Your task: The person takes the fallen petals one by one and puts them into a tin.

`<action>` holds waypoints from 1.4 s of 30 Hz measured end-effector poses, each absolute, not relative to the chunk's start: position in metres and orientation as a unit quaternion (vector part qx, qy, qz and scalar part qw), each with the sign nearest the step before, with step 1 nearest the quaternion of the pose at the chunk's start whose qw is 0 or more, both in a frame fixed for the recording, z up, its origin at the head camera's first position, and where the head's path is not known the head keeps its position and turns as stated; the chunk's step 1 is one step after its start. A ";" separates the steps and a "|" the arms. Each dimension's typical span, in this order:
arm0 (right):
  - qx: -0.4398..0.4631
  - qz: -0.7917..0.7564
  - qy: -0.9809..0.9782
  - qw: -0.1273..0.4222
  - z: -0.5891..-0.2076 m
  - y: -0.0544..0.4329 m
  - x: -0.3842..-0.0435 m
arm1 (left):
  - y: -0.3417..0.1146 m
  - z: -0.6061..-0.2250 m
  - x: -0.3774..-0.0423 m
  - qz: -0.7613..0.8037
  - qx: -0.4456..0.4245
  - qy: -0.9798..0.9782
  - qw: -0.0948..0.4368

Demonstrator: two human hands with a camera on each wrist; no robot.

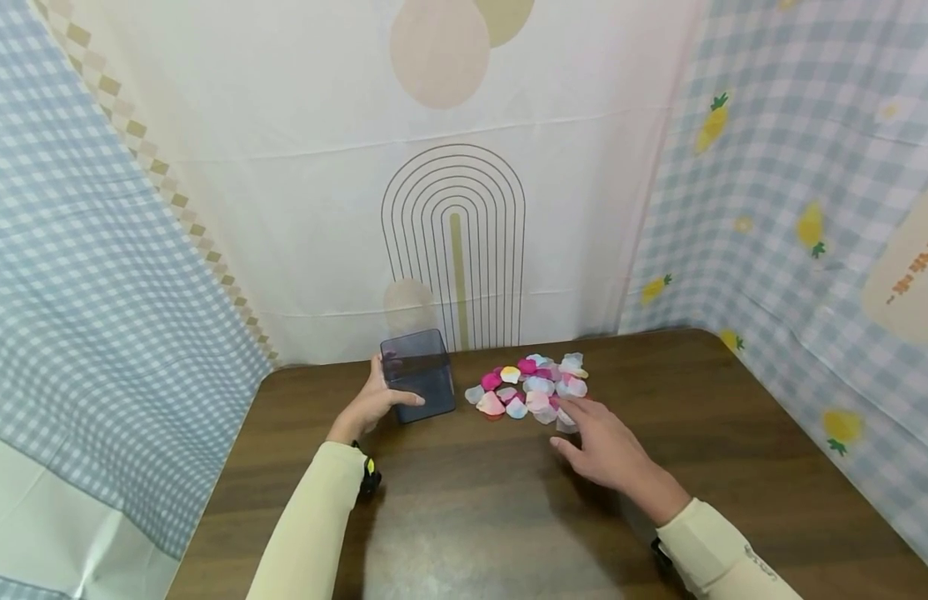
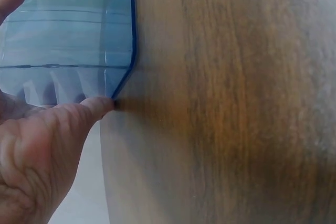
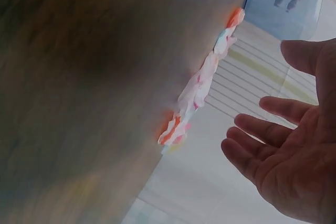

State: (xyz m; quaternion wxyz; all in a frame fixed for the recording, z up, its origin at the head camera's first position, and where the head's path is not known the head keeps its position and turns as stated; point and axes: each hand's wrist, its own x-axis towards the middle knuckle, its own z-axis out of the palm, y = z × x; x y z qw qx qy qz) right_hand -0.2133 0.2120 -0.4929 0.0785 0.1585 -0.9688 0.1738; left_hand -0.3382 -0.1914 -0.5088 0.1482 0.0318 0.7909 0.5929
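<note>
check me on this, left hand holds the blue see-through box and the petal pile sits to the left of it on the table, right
Not quite. The left hand does hold the blue see-through box, but the petal pile sits to the right of it on the table, as the head view shows.

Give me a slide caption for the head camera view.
Left hand holds a clear box on the table; right hand reaches open toward the petals.
</note>
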 end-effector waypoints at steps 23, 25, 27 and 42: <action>0.175 0.127 -0.976 0.031 -0.508 0.226 -0.256 | -0.194 -0.511 -0.338 0.595 0.036 0.789 0.150; 0.181 0.115 -0.976 0.037 -0.509 0.226 -0.260 | -0.194 -0.510 -0.338 0.597 0.040 0.788 0.149; 0.182 0.114 -0.976 0.036 -0.511 0.227 -0.263 | -0.194 -0.509 -0.338 0.594 0.041 0.789 0.150; 0.134 0.156 -0.978 0.004 -0.509 0.226 -0.281 | -0.194 -0.508 -0.337 0.597 0.034 0.787 0.152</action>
